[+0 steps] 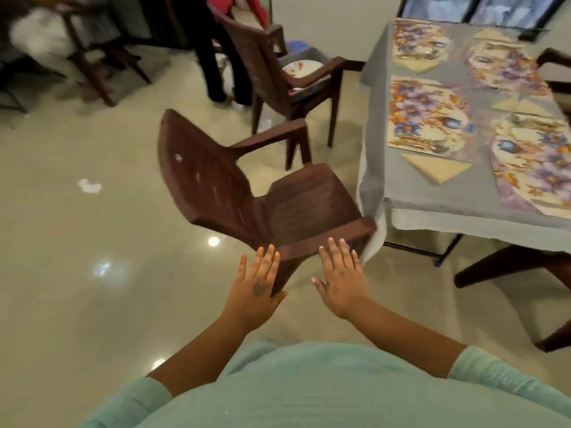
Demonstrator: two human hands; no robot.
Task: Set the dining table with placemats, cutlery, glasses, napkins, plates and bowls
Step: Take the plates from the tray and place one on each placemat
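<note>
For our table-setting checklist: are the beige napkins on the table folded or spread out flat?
Folded. Each napkin on the grey tablecloth shows as a compact triangle beside a floral placemat.

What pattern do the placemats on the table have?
The rectangular placemats show purple, blue and orange flowers on cream, seen from the head view.
</note>
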